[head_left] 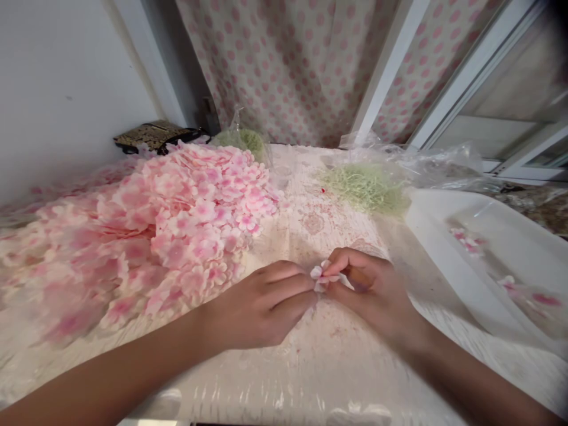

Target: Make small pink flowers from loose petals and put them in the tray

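Near the middle of the table, my left hand [261,305] and my right hand [368,290] meet fingertip to fingertip. Both pinch a small pale pink fabric blossom [323,277], which is partly hidden by my fingers. To the left of my left hand rises a large heap of loose pink-and-white artificial blossoms [177,231], its nearest edge close to my wrist. A flower-patterned plastic-covered table surface [319,367] lies under my hands.
Pale green shredded fibre [366,188] lies in clear plastic at the back, with another green bundle [242,139] behind it. A white tray [448,260] with a few pink blossoms stands at right. A dark patterned pouch [153,135] sits against the wall, before a polka-dot curtain [284,65].
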